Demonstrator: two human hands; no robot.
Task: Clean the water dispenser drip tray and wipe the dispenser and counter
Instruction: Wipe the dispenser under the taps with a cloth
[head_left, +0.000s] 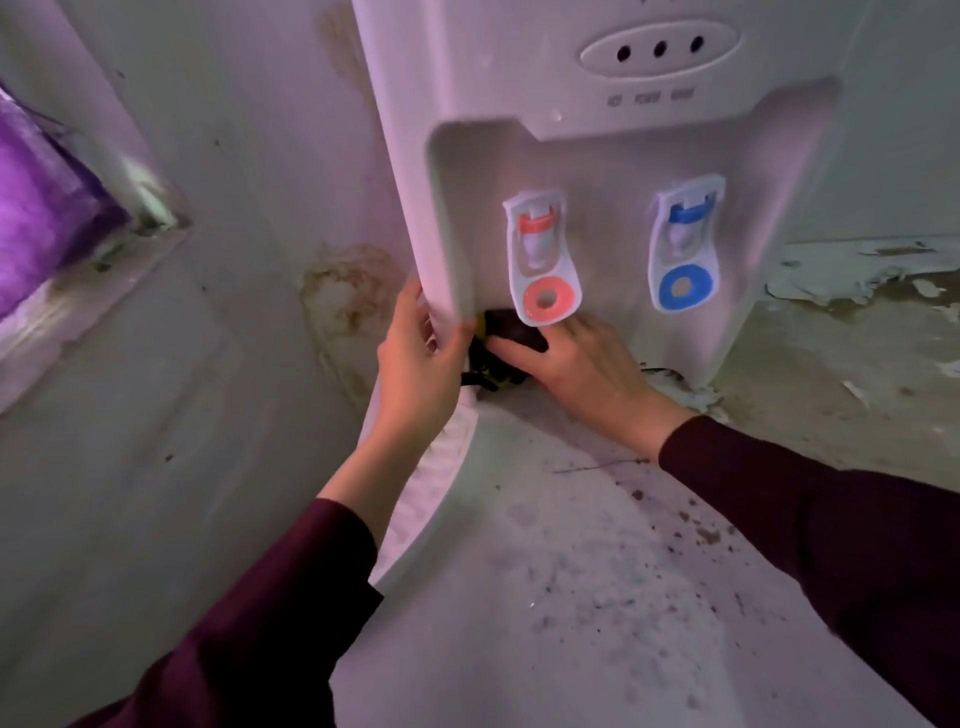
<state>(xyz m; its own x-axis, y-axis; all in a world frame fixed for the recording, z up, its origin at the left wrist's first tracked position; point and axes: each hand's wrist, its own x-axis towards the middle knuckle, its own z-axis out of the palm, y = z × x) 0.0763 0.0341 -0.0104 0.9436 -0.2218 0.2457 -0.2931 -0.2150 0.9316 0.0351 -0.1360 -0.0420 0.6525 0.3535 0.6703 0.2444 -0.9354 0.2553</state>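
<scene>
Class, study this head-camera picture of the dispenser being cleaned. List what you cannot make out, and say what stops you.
- Dark object under the red tap: both hands and the tap cover most of it, so what it is stays unclear.
- Right hand grip: fingertips hidden behind the tap.
- Labels under the three lights: blurred, unreadable.
- Purple item: cut off by the left edge.
- Drip tray: cannot be picked out.

**Colours at the dispenser**

The dispenser (597, 130) is white with a faint pink cast. Its left tap (543, 257) has a coral-red lever and ring; the right tap (684, 244) has a blue lever and ring. A dark, near-black cloth (511, 338) with yellow edging shows beneath the red tap. Both sleeves (831, 525) are dark maroon. The surface (597, 597) is whitish with brown specks. The wall (343, 291) is pale with brown stains. A purple object (41, 208) sits at far left.
</scene>
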